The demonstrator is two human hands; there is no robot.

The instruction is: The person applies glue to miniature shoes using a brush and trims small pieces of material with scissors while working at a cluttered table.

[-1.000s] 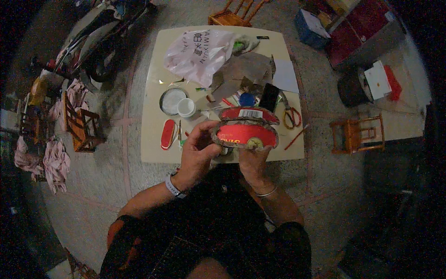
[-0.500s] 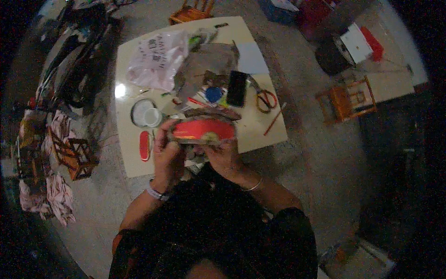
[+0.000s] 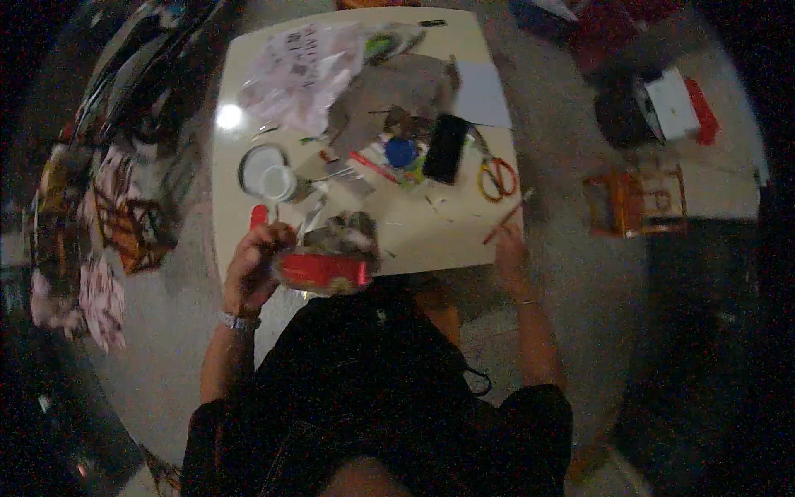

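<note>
My left hand (image 3: 255,261) is closed on the left end of a red-sided object (image 3: 325,271) with grey-brown lumpy material on top. It is held at the table's near edge, and its exact kind is unclear. My right hand (image 3: 512,257) reaches over the table's right near corner to a thin reddish-brown stick (image 3: 502,224). Its fingers are at the stick's lower end, but blur hides whether they grip it. A red oval piece (image 3: 259,217) shows partly behind my left hand. Scissors (image 3: 497,180) with red and yellow handles lie beyond the stick.
On the pale table (image 3: 431,240) are a black phone (image 3: 445,149), a blue round lid (image 3: 401,151), a white cup (image 3: 277,182), a pale plastic bag (image 3: 290,79), grey cloth (image 3: 385,91) and a white sheet (image 3: 483,95). Wooden chairs (image 3: 636,201) stand on both sides.
My right hand has let go of the red-sided object and moved right to the stick. My left hand has lowered the object leftward, toward me. The view has shifted, so the table appears higher.
</note>
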